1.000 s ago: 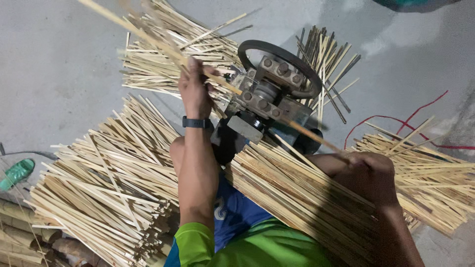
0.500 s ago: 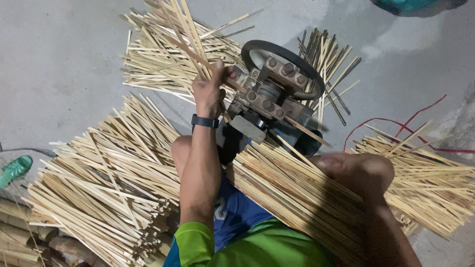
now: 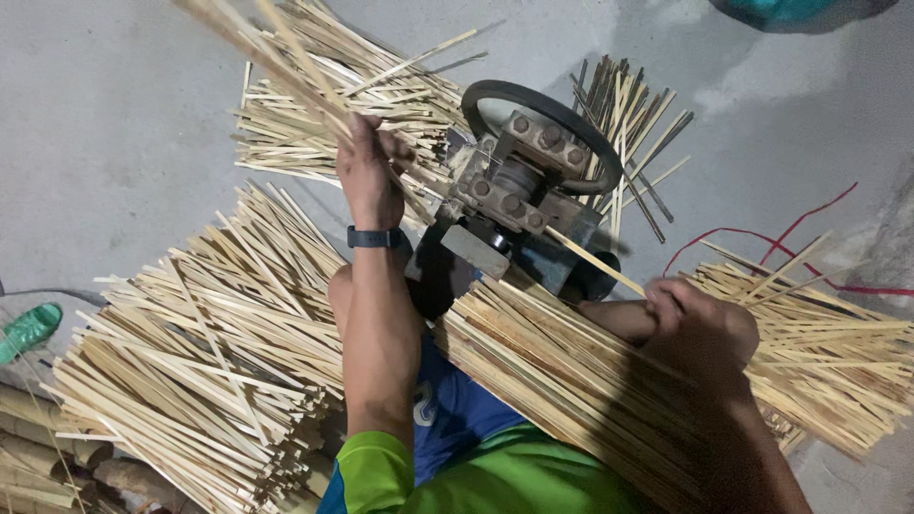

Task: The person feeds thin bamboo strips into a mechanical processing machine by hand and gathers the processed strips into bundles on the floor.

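1. Left hand (image 3: 369,176): grip clamped on a bundle of split bamboo strips (image 3: 276,57), held slanting up toward the far left corner of the floor. A second ago this hand drew one long strip out at the far side of the machine; it has since pulled back and gathered several, so a finished piece appears to have joined the lot.
2. Right hand (image 3: 700,324): fingers together on a single strip (image 3: 595,262) at the machine's near side, resting over the lap bundle (image 3: 562,381); position unchanged.
3. Splitting machine (image 3: 519,195): grey metal, bolted rollers, black ring (image 3: 543,109) behind, standing mid-floor.
4. Strip piles: left pile (image 3: 200,352), far pile (image 3: 314,133), right pile (image 3: 828,352).
5. Red wire (image 3: 762,238), on the concrete floor (image 3: 114,143) at right.
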